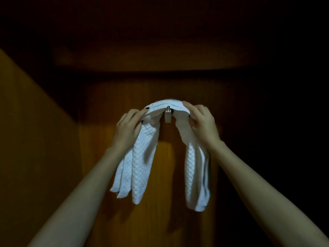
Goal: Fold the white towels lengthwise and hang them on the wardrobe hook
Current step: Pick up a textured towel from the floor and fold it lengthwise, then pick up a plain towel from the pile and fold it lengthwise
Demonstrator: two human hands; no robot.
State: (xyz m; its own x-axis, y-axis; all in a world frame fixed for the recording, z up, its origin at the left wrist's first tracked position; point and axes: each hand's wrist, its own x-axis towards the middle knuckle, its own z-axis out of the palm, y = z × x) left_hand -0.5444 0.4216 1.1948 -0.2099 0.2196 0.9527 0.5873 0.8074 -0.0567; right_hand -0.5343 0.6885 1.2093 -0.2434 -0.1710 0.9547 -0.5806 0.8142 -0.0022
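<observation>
- Key relation: the white towels (142, 157) arch over the wardrobe hook (168, 114), which sits dead centre between the hands. From the hook, one tail drops to 7 o'clock and the other to 5 o'clock.
- Long axis: the folded strip runs left to right across the hook at its crown, then turns down into two hanging tails of roughly equal length, the right one ending slightly lower.
- Left hand (127, 129): at 9 o'clock from the hook, fingers and thumb pinching the crown's left shoulder (dark-painted nails visible).
- Right hand (202, 123): at 3 o'clock from the hook, fingers curled over the right shoulder and gripping it.
- Both hands are about equally near the hook. Neither has the edge.
- Seating: the hook's knob shows just under the crown's lower edge. I cannot tell whether the weight is on the hook or on the hands.
- My read: the next move is lowering the crown straight down toward 6 o'clock onto the hook, then letting go evenly so neither tail drags it off.
- Towels: soft, quilted, scale-like weave, several layers stacked. The left tail fans into separate edges, so it may slip.
- Hook: small shiny metal knob on a pale rectangular plate.
- Wardrobe panel (165, 175): flat brown wood grain, dimly lit.
</observation>
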